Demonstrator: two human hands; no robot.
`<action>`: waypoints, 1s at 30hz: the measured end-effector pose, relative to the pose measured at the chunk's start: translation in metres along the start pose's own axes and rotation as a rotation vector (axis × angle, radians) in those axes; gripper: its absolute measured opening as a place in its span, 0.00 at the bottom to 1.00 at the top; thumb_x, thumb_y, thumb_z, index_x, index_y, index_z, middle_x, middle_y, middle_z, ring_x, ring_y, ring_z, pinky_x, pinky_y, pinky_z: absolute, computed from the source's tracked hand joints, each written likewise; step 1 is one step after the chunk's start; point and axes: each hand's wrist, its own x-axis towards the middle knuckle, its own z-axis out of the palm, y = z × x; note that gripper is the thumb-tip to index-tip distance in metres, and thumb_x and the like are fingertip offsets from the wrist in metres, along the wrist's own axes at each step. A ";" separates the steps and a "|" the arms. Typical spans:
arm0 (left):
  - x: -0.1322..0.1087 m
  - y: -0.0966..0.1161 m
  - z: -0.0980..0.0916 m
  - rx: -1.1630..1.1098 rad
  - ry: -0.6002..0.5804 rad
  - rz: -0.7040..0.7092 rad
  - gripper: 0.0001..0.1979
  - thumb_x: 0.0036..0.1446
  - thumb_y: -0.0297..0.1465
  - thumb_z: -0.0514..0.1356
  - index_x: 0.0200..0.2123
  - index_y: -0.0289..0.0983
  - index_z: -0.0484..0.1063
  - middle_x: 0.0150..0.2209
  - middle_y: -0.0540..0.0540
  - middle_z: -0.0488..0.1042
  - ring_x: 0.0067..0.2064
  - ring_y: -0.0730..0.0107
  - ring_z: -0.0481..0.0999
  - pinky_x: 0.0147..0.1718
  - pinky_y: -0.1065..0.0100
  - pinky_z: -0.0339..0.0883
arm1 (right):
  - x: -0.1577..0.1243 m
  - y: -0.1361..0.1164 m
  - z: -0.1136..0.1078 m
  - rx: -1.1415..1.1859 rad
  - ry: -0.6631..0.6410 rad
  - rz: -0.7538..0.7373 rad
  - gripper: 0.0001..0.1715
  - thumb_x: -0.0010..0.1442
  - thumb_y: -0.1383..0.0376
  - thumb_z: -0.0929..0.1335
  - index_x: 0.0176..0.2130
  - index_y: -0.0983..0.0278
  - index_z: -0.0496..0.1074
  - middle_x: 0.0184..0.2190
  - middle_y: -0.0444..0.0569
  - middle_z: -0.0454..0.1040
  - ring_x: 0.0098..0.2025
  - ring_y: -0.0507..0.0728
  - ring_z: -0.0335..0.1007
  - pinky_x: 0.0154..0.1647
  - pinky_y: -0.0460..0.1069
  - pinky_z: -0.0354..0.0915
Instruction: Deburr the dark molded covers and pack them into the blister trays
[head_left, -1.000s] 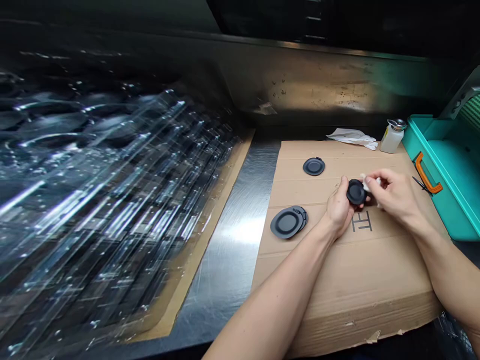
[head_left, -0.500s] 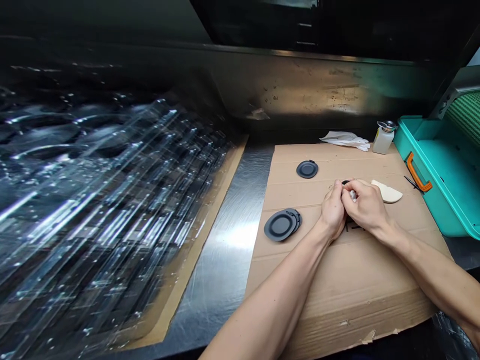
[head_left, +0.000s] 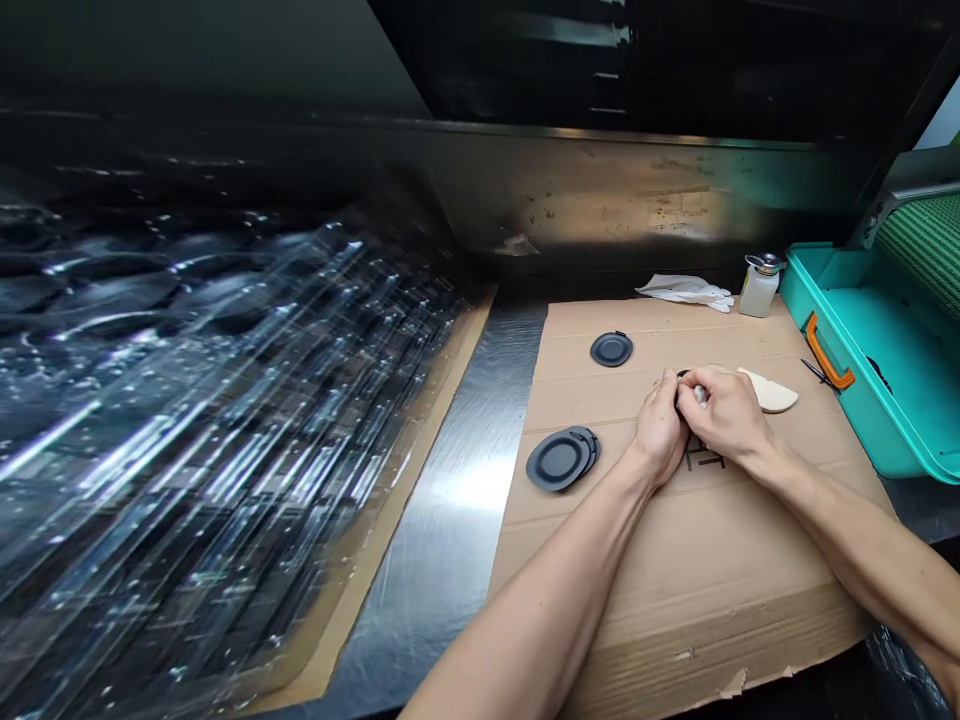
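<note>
My left hand (head_left: 660,430) is closed around a small dark part (head_left: 682,376), which is mostly hidden by fingers. My right hand (head_left: 724,412) presses against the same part, its fingers pinched, with a pale scrap (head_left: 701,394) showing beneath them; its kind is unclear. Both hands meet above the cardboard sheet (head_left: 667,570). To their left lies a dark grey, rounded disc-like piece (head_left: 611,349) with a small tab. Nearer me, similar dark grey pieces (head_left: 559,460) overlap in a small stack. A cream half-round pad (head_left: 772,392) rests just beyond my right hand.
Clear plastic-wrapped trays (head_left: 225,430) fill the left side. White gloves (head_left: 686,291) and a small bottle with a metal top (head_left: 760,287) stand at the back. Black tweezers (head_left: 816,373) lie beside a teal bin (head_left: 862,400) with an orange handle (head_left: 827,352).
The view has tilted slightly, so the scene sits a little lower. My right fingers have shifted a little on the dark part, while both hands stay together.
</note>
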 end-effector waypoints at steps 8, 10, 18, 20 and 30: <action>0.000 0.017 -0.001 -0.025 -0.025 -0.227 0.27 0.75 0.40 0.43 0.38 0.28 0.76 0.39 0.31 0.80 0.34 0.63 0.80 0.30 0.67 0.65 | 0.020 0.058 -0.051 -0.117 0.374 0.236 0.15 0.61 0.58 0.68 0.35 0.63 0.82 0.28 0.50 0.79 0.30 0.58 0.72 0.37 0.52 0.63; 0.001 0.019 0.000 -0.037 -0.010 -0.235 0.28 0.75 0.41 0.43 0.37 0.28 0.75 0.40 0.30 0.80 0.33 0.63 0.79 0.30 0.67 0.65 | 0.021 0.078 -0.062 -0.204 0.363 0.304 0.15 0.60 0.57 0.68 0.35 0.63 0.82 0.27 0.51 0.78 0.31 0.61 0.72 0.39 0.54 0.64; -0.001 0.018 0.000 -0.019 -0.026 -0.206 0.27 0.74 0.43 0.45 0.39 0.29 0.75 0.42 0.31 0.80 0.37 0.60 0.81 0.30 0.67 0.64 | 0.018 0.072 -0.058 -0.276 0.370 0.137 0.18 0.64 0.58 0.67 0.46 0.63 0.80 0.44 0.57 0.80 0.40 0.62 0.74 0.49 0.57 0.66; -0.003 0.018 0.000 -0.022 -0.031 -0.199 0.26 0.74 0.43 0.45 0.40 0.29 0.75 0.41 0.32 0.81 0.36 0.61 0.81 0.29 0.67 0.64 | 0.015 0.059 -0.056 -0.247 0.354 0.113 0.16 0.64 0.58 0.67 0.45 0.63 0.80 0.43 0.56 0.80 0.39 0.60 0.73 0.47 0.56 0.67; 0.003 0.018 -0.001 0.014 -0.159 -0.230 0.25 0.74 0.43 0.47 0.39 0.31 0.76 0.37 0.37 0.82 0.30 0.68 0.79 0.24 0.72 0.64 | 0.011 0.028 -0.040 0.142 -0.220 -0.099 0.15 0.65 0.56 0.71 0.46 0.62 0.80 0.41 0.50 0.82 0.42 0.59 0.76 0.45 0.53 0.68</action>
